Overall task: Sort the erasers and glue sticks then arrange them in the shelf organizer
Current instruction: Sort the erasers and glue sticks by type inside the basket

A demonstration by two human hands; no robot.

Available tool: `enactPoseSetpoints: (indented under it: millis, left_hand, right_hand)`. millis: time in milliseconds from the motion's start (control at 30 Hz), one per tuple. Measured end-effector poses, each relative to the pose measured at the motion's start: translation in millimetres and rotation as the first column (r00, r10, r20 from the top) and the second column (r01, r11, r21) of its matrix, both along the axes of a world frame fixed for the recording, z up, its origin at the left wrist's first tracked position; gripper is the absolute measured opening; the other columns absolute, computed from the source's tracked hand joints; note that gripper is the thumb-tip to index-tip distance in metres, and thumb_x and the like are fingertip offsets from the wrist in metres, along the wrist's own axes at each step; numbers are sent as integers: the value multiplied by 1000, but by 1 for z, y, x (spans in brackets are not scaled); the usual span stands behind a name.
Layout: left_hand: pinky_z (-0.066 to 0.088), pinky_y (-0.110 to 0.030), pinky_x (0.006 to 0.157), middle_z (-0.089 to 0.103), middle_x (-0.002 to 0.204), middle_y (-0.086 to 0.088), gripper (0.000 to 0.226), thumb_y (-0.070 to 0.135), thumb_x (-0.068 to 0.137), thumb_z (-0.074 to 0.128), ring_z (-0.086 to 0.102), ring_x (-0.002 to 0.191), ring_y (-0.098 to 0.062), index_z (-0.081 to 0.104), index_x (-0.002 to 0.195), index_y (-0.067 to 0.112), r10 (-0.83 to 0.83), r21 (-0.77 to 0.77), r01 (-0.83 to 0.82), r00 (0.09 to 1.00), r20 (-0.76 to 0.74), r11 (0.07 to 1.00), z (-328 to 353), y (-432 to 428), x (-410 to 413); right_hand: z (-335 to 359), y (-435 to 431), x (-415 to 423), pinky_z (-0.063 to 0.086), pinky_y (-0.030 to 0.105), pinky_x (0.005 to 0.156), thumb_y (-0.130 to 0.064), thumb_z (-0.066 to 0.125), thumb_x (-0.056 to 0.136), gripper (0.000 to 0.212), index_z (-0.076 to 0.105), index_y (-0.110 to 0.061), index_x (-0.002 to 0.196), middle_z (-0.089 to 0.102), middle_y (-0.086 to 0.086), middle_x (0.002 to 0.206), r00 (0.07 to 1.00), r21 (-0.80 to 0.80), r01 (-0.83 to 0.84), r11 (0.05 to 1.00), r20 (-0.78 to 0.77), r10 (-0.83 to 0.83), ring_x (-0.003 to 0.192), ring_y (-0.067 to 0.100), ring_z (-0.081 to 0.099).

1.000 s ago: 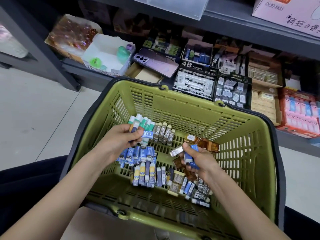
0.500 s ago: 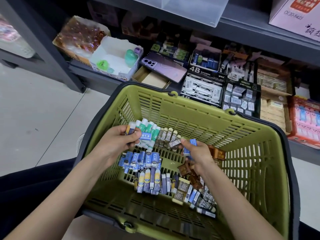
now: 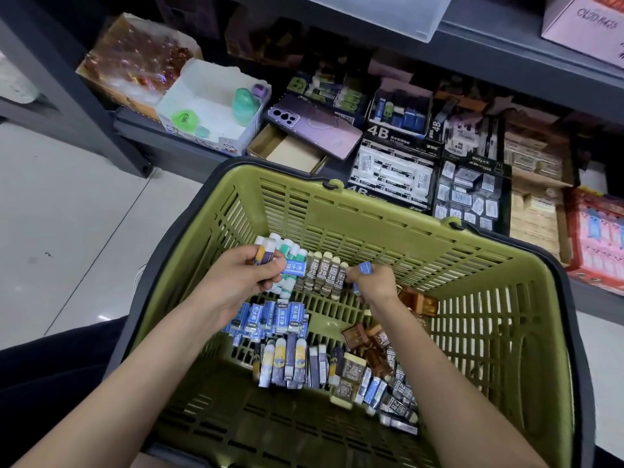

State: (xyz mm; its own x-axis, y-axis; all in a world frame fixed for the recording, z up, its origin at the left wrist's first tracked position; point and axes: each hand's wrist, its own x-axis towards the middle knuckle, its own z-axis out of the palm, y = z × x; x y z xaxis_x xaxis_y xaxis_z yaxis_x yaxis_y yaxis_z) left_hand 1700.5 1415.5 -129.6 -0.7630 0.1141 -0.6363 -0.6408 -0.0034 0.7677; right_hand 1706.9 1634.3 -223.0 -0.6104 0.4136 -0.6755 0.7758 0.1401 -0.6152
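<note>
Left hand (image 3: 236, 278) is gripping a yellow-and-navy eraser (image 3: 261, 255), fingers curled, with a blue-sleeved eraser (image 3: 296, 267) sticking out by the thumb. Right hand (image 3: 374, 284) is pinching a small blue eraser (image 3: 365, 267) at the fingertips. Between the hands a row of brown 2B erasers (image 3: 324, 275) is lying side by side. Green-and-white glue sticks (image 3: 291, 250) are lying just beyond the left hand. Blue erasers (image 3: 270, 319) are sitting in a row under the left wrist, and brown-wrapped erasers (image 3: 418, 303) are lying loose just right of the right hand, all inside the green basket (image 3: 371, 212).
</note>
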Motion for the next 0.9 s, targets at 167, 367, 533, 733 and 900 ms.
enactPoseSetpoints:
  millis: [167, 367, 533, 733, 900]
  left_hand:
    - [50, -16, 58, 64, 66, 0, 4, 5, 84, 66, 59, 62, -9, 66, 87, 7, 2, 10, -2, 1000, -1, 1000, -2, 1, -1]
    - [50, -15, 55, 64, 62, 2, 5, 2, 83, 65, 61, 58, -6, 65, 87, 6, -5, 45, 6, 1000, -7, 999, 0, 0, 1]
    - [50, -15, 55, 66, 63, 4, 5, 2, 82, 66, 62, 59, -7, 66, 86, 6, -2, 68, 3, 1000, -11, 998, 3, -5, 5]
    - [50, -16, 55, 67, 64, 5, 6, 3, 82, 67, 61, 62, -9, 66, 86, 7, 5, 56, -4, 1000, -13, 998, 5, -8, 8]
    - [49, -16, 55, 67, 64, 5, 6, 3, 83, 66, 61, 62, -8, 66, 85, 8, 3, 29, -2, 999, -32, 1000, 3, -9, 9]
  right_hand:
    - [6, 1, 8, 42, 30, 51, -18, 64, 90, 16, 68, -3, 89, 65, 8, 79, 998, -47, 47, 998, -45, -49, 51, 16, 45]
    - [40, 11, 27, 50, 22, 49, -34, 56, 93, 29, 64, -6, 92, 69, 8, 83, 980, -449, 198, 871, 61, -191, 65, 15, 61]
    - [47, 14, 46, 60, 40, 67, -2, 55, 85, 20, 55, 0, 105, 66, 22, 104, 939, -770, 334, 543, 220, -265, 93, 32, 65]
    - [40, 9, 55, 59, 36, 69, 8, 52, 86, 26, 62, 5, 110, 65, 22, 113, 981, -782, 193, 592, 133, -144, 91, 30, 68]
    - [28, -8, 53, 56, 24, 58, -1, 58, 91, 23, 59, -2, 114, 60, 13, 119, 983, -360, -162, 919, 26, 183, 90, 21, 64]
